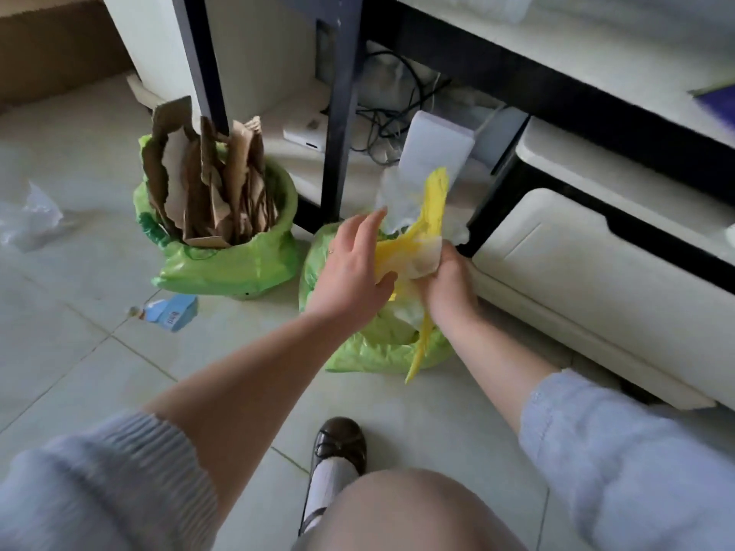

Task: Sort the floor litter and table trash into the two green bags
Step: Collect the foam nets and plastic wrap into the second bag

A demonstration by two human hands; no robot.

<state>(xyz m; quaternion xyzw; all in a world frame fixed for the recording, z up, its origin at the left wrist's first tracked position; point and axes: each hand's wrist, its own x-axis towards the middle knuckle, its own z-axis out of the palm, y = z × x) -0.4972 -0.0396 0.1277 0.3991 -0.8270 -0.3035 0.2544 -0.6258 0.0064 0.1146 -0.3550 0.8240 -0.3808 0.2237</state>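
A: Two green bags on the tiled floor (79, 371). Left bag (222, 268) sits by the dark bench leg (338, 113), rim rolled down, packed with torn brown cardboard strips (210, 180) standing upright.

B: And the right bag (382, 351)?

A: Just beside the first, in front of the white drawer unit (596, 280). Thin, glossy lime plastic, crumpled. Both hands over its mouth.

B: Hand states?

A: Right hand (449, 288) grips a wad of yellow and clear plastic film (421, 240); fingers curled round it. One yellow end sticks up, another tail hangs down past the bag's rim. Left hand (354, 268) has fingers fairly straight, thumb touching the yellow film; a ring shows on one finger.

B: Loose litter?

A: A small blue carton (171, 312) lies on its side on the floor, near the left bag. Clear crumpled plastic (32, 220) at the far left, well apart from both bags.

B: Any readable writing?

A: Carton has a dark printed patch, too blurred to read. Left bag has darker green printing low on its side, unreadable too.

B: Anything else?

A: Cables (389, 121) and a white box (433, 149) under the bench. Brown shoe (342, 443), white sock.
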